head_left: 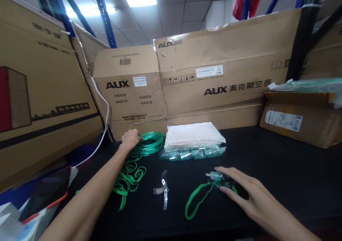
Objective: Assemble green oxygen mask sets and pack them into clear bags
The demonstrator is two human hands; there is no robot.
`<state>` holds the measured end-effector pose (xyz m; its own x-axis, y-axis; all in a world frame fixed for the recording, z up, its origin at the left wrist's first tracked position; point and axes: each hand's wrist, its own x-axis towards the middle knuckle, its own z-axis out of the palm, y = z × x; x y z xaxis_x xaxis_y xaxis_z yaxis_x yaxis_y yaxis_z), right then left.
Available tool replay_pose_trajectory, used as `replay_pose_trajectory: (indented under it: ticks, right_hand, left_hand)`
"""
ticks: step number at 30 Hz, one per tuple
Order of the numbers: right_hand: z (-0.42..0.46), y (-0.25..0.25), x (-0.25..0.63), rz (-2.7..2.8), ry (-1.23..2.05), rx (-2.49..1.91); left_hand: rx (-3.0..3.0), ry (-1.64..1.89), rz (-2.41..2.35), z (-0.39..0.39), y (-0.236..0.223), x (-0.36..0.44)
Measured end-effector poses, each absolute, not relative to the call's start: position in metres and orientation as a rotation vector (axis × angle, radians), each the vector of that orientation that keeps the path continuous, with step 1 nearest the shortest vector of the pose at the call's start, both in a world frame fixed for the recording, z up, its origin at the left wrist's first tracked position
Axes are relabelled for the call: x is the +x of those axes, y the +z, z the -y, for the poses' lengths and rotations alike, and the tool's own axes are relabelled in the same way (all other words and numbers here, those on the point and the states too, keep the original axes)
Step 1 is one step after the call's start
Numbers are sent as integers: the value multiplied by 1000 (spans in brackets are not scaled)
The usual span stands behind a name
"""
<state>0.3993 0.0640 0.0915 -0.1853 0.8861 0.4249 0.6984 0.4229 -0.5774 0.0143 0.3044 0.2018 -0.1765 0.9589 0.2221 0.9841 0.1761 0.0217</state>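
Right hand (248, 194) lies flat, fingers (227, 171) spread over a clear mask (217, 179), pinning it to the black table (280, 169) (not really gripping), its green strap (196, 198) looping left. Left hand (130, 139) reaches back, fingers curled onto the coiled green tubing (149, 143). Loose green bands (128, 178) and a clear clip (162, 189) lie between the hands. A stack of bagged masks (192, 141) sits behind, cardboard boxes (213, 73) walling things in.

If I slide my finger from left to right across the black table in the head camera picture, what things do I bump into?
Phone → left hand on coiled green tubing → clear plastic clip → stack of white bags → right hand → taped cardboard box.
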Motion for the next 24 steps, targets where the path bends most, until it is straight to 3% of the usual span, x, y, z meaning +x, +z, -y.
replay_pose_trajectory:
  ticks: [15,24]
  right_hand:
    - [-62,100,397,1945,346,-1305]
    - [-61,100,398,1961,374,-1326]
  left_hand:
    - [-2072,-304,2395,-309,241,20]
    - [-1900,-939,1924,-268,304,45]
